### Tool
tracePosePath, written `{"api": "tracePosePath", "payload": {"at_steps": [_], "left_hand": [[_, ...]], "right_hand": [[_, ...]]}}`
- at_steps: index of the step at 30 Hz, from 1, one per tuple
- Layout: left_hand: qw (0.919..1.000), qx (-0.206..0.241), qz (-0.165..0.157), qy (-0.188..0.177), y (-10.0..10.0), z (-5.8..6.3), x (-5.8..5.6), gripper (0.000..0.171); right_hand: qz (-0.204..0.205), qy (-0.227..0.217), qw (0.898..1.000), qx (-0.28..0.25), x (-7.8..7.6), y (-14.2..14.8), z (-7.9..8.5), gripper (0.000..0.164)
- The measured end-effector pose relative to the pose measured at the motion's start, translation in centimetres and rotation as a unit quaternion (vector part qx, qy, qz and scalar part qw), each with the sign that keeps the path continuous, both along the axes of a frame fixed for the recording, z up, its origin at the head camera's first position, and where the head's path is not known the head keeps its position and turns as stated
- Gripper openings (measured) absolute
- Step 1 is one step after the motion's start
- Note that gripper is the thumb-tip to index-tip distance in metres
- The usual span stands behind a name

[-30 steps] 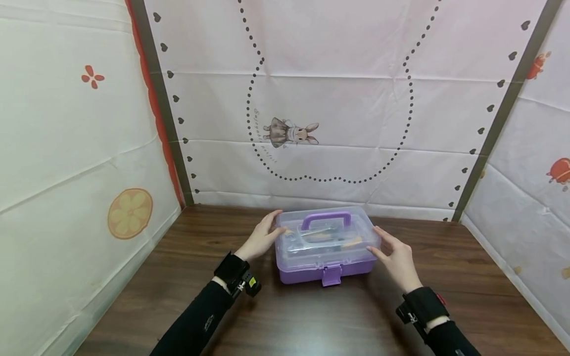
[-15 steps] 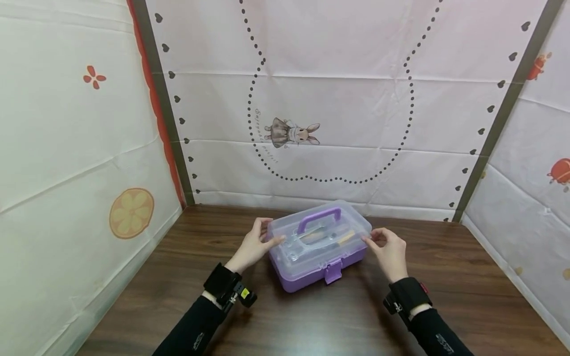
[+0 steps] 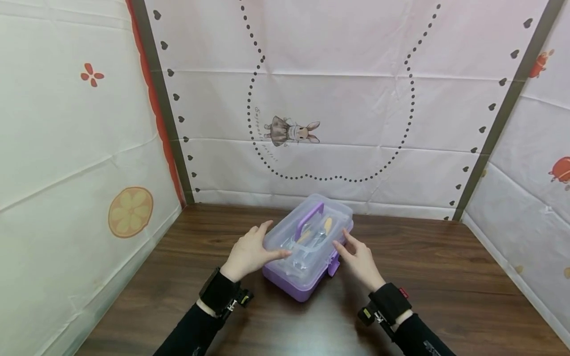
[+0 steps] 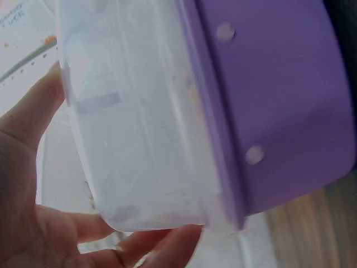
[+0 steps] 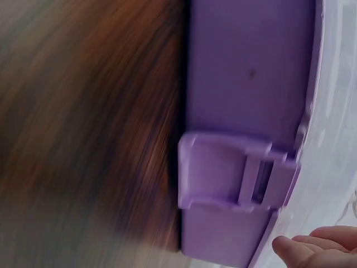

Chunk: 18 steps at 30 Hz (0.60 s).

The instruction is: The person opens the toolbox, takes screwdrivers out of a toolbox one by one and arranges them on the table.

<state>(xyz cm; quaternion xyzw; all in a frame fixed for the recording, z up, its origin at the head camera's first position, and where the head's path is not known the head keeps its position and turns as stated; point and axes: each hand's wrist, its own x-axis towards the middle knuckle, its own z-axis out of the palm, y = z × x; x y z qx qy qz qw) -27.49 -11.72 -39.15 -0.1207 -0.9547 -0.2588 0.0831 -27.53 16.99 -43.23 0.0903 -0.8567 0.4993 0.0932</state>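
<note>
Turning the purple box (image 3: 285, 287) counterclockwise on the wooden table (image 3: 427, 267), bringing its latch (image 3: 333, 265) round to the right, so likely getting partway through reorienting, bracing the lid (image 3: 307, 264) with a spread, unclenched left hand (image 3: 250, 253) and holding a loose right hand (image 3: 362, 264) near the latch side.

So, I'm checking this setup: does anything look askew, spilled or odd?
The box stands at an angle to the back cloth; its latch seems to jut out, perhaps unfastened. The printed rabbit lies sideways, not upright. I see no spills.
</note>
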Motion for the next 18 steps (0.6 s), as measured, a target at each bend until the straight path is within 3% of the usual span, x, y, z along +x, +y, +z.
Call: {"api": "tracePosePath", "payload": {"at_steps": [6, 13, 18], "left_hand": [[0.9970, -0.072, 0.002, 0.026, 1.0, 0.8, 1.3, 0.102], [0.9925, -0.115, 0.012, 0.041, 1.9, 1.4, 2.7, 0.094], [0.9896, -0.126, 0.020, 0.066, 2.3, 1.6, 3.6, 0.080]], "right_hand": [[0.019, -0.030, 0.999, -0.003, -0.9, -1.0, 0.1, 0.070], [0.072, -0.062, 0.995, -0.037, -2.4, -1.4, 0.3, 0.068], [0.119, -0.062, 0.991, -0.027, -3.8, -1.5, 0.5, 0.064]]}}
